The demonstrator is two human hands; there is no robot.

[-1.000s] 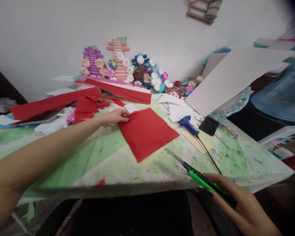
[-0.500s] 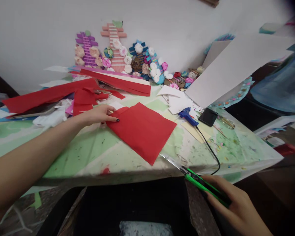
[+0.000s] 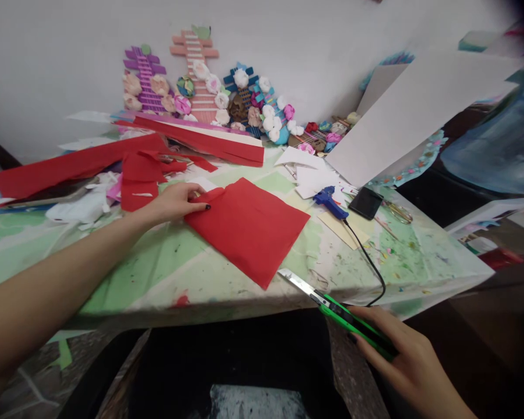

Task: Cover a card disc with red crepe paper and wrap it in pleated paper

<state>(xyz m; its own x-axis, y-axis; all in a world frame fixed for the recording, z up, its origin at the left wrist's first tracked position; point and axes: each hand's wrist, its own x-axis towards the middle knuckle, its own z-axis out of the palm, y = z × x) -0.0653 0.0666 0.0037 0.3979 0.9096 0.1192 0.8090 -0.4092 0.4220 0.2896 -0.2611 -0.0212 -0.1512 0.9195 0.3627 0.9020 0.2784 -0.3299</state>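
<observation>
A folded red sheet (image 3: 253, 227), paper or thin cloth, lies flat near the table's front edge. My left hand (image 3: 179, 201) pinches its left corner between thumb and fingers. In my right hand (image 3: 397, 343) is a green utility knife (image 3: 358, 329), held at the table's front right. The knife's metal blade is out, and its tip is close to the sheet's lower right edge. Whether the tip touches the sheet I cannot tell.
A blue glue gun (image 3: 330, 202) with a black cord lies right of the sheet, near a black phone (image 3: 365, 203) and scissors (image 3: 399, 212). Red strips (image 3: 82, 160) are piled at the left. Flower-decorated stick crafts (image 3: 194, 81) lean on the wall. A large white board (image 3: 402, 116) stands at the right.
The knife's tip has moved slightly left and up relative to the red sheet, closer to its edge. My left hand keeps its pinch on the corner. The whole view has shifted a little.
</observation>
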